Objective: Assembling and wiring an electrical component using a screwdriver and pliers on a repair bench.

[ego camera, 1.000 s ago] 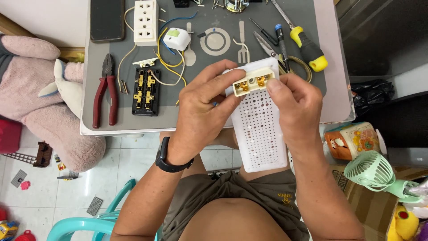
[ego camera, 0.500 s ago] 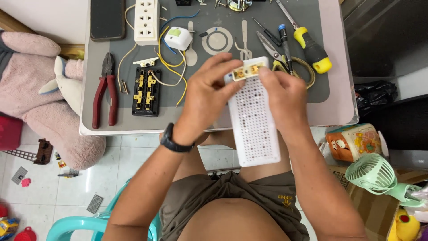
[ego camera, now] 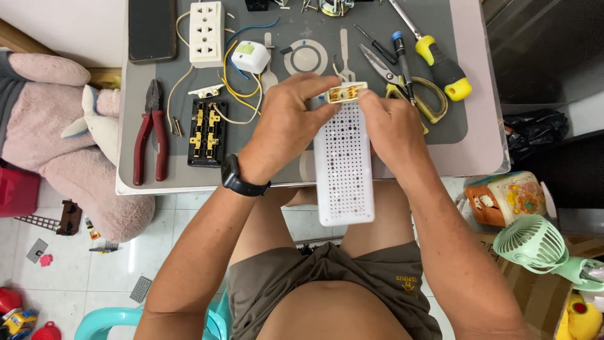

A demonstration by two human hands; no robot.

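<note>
Both hands' fingers (ego camera: 327, 108) closed around perforated white casing (ego camera: 343, 170)

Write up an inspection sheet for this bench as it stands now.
Surface: grey mat on a pale table.
Job's things: white perforated casing, a small cream part with brass contacts at its far end.
Clutter: red pliers, black terminal block, socket strip, scissors, yellow screwdriver, phone.
Hands: left hand and right hand grip the casing, fingers on the cream part.
Cables: yellow, white and blue wires loose by a white plug.
Surroundings: plush toy, green fan, tiled floor.
</note>
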